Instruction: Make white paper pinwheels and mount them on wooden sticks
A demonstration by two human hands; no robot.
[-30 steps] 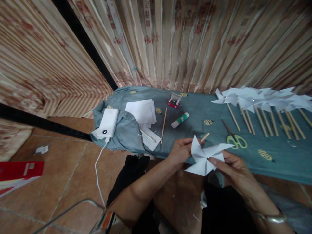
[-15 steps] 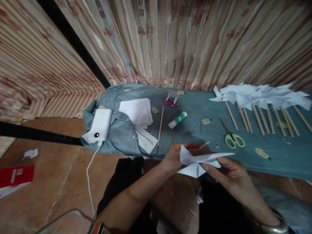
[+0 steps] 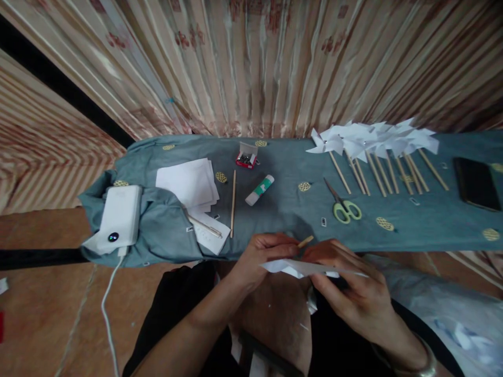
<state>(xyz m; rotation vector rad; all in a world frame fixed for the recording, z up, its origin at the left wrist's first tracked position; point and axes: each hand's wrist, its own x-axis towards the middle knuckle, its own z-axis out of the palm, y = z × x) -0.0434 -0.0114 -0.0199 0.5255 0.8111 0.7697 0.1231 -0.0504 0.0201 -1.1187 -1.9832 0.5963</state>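
"Paper pinwheel (image 3: pixel 291 268) first, please: where is it?"

"Low in the view, between the person's two hands, just in front of the near edge of a table covered in grey-green cloth (image 3: pixel 283 217). It is tipped nearly edge-on, so its centre is hidden."

"How is each hand placed?"

"The left hand (image 3: pixel 257 262) has its fingers closed around a wooden stick (image 3: pixel 305 241), whose tip pokes out toward the right hand (image 3: pixel 349 290). That one pinches the pinwheel, thumb below and fingers above."

"Which step does this look like?"

"Joining the blades to the stick, I would judge. Whether a pin already holds them, I cannot tell."

"What would the next move call for?"

"Probably a steady grip on the stick while the right hand presses at the centre, without creasing the blades."

"And around them?"

"Beyond the hands, a red box of small metal pieces (image 3: pixel 246 160), a glue stick (image 3: pixel 259 190) and a loose stick (image 3: pixel 233 204). Farther right, green-handled scissors (image 3: pixel 342 211), and behind those a row of overlapping white pinwheels on sticks (image 3: pixel 377 141)."
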